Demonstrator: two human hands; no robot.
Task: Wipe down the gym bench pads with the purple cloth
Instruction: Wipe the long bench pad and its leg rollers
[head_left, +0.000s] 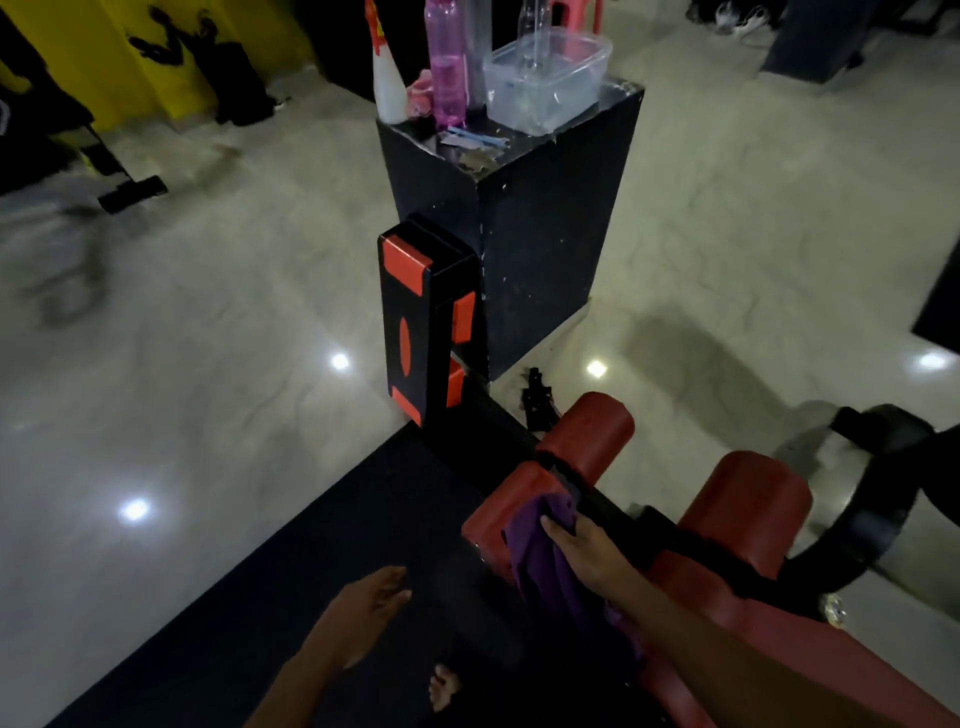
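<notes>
purple cloth (540, 561) bunched under the right hand (584, 553), which clutches it against a red roller pad (498, 512); left hand (363, 616) hangs slack, grasping nothing.

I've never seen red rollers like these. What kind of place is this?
Most likely a gym. The red roller pads sit on a black exercise bench frame, and a black and orange padded bench stands beside them.
</notes>
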